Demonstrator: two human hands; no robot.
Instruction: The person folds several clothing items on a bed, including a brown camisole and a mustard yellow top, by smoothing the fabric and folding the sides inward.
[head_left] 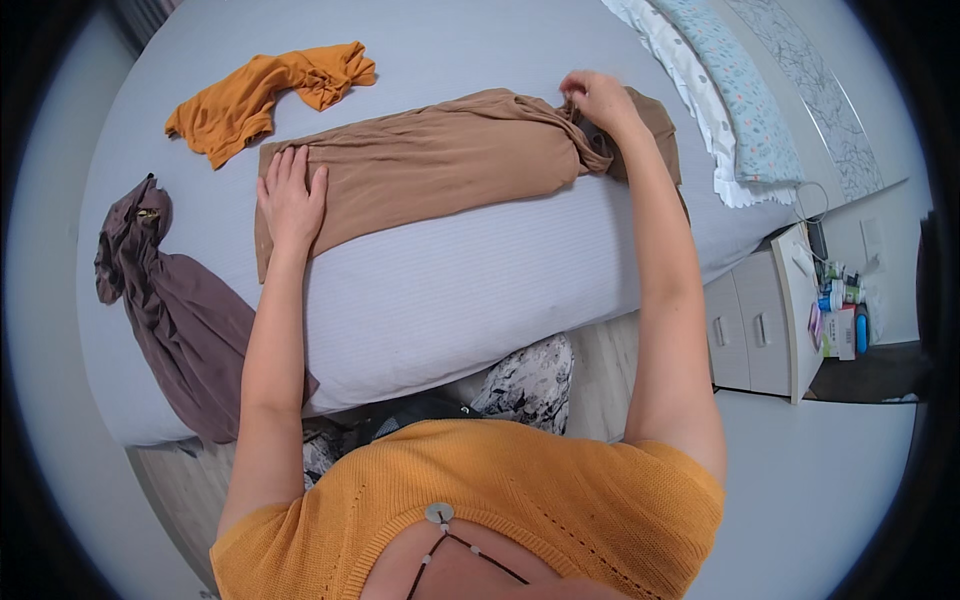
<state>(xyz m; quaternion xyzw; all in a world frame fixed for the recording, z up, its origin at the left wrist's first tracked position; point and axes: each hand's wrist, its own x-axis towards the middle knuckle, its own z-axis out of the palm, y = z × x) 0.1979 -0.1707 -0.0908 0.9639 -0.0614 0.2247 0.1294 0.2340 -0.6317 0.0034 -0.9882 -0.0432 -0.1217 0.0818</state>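
Observation:
A long brown garment [440, 155] lies stretched across the bed, smooth over most of its length and bunched toward its right end. My left hand [291, 197] rests flat on its left end, fingers stretched out over the cloth. At the bunched right end, my right hand [598, 100] is closed with its fingers curled at the gathered fabric. The fingertips are partly hidden, but they seem to pinch a fold of the cloth. An orange garment [262, 92] lies crumpled beyond the left end. A dark purple-brown garment [195, 305] lies rumpled at the left, partly behind my left forearm.
The bed [450, 280] has a pale grey sheet. Folded bedding [755, 110] in light blue and white lies along its right side, by a headboard. A nightstand [755, 320] to the right holds bottles, a box and other small things. Wooden floor [605, 375] shows below the bed's edge.

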